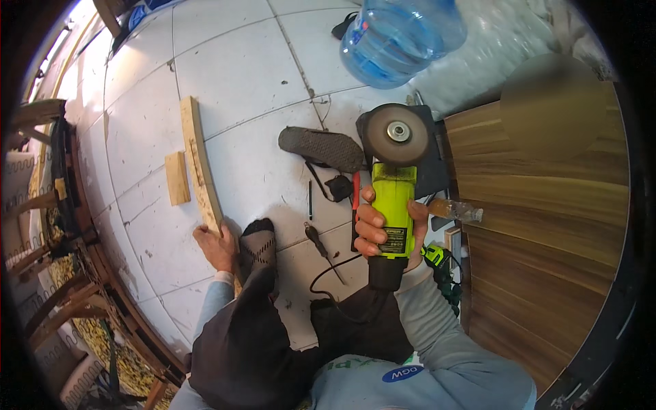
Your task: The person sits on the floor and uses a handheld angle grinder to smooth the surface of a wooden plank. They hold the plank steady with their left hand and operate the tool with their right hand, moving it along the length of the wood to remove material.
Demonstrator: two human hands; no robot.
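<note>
We record the right hand [374, 225] wrapped around the body of a lime-green angle grinder [393, 205], fingers curled over its smooth plastic casing. The tool is held upright in view, its round grey abrasive disc [397, 134] with a metal hub facing us, and a black cord [328, 290] trails from its base. The left hand [213, 244] grips the near end of a long, pale wooden strip [199, 164], thumb and fingers closed on it; the strip lies flat on the floor, rough-grained and slightly bowed. Just beside it on the left lies a short wooden block [177, 178]. A socked foot [258, 244] rests by the strip's near end. Between the hands we note a screwdriver [321, 247] and a dark sandal [321, 148]. The floor [239, 75] is pale square tile with dusty joints. To the right stands a striped walnut-toned laminate panel [540, 205]; a blue translucent water jug [400, 37] lies beyond the grinder.
</note>
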